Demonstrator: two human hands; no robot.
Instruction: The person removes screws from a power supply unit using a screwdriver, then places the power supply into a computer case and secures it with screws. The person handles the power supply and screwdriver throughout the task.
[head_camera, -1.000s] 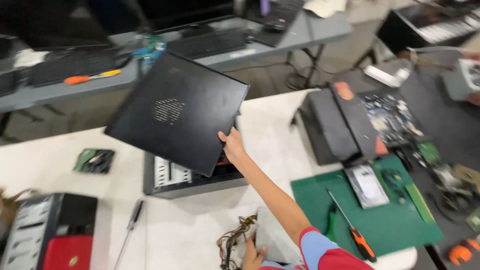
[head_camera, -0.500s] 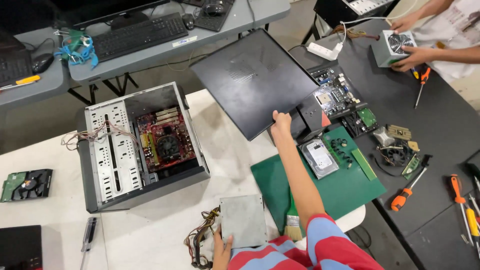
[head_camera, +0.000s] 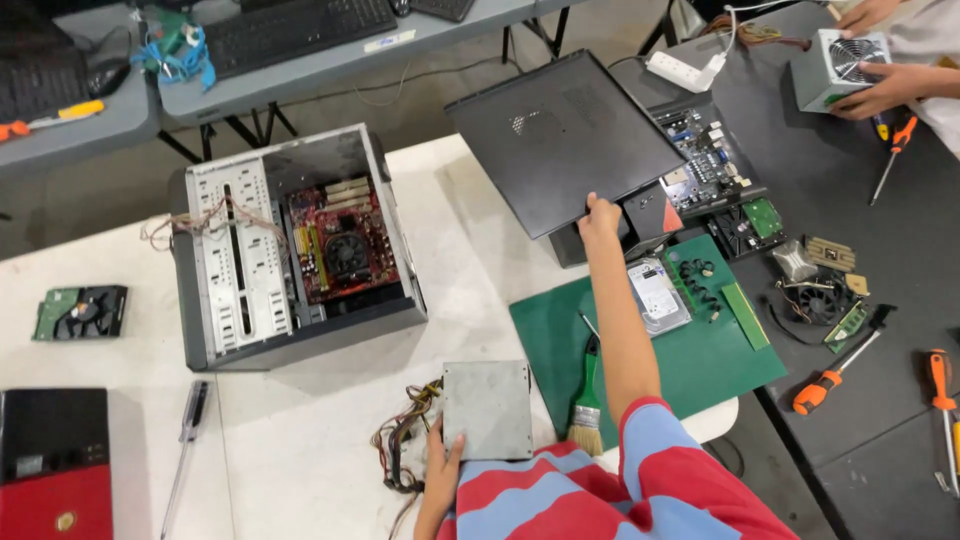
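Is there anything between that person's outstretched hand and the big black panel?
No. The right hand already grips the flat black metal side panel by its near edge, so nothing visible separates them.
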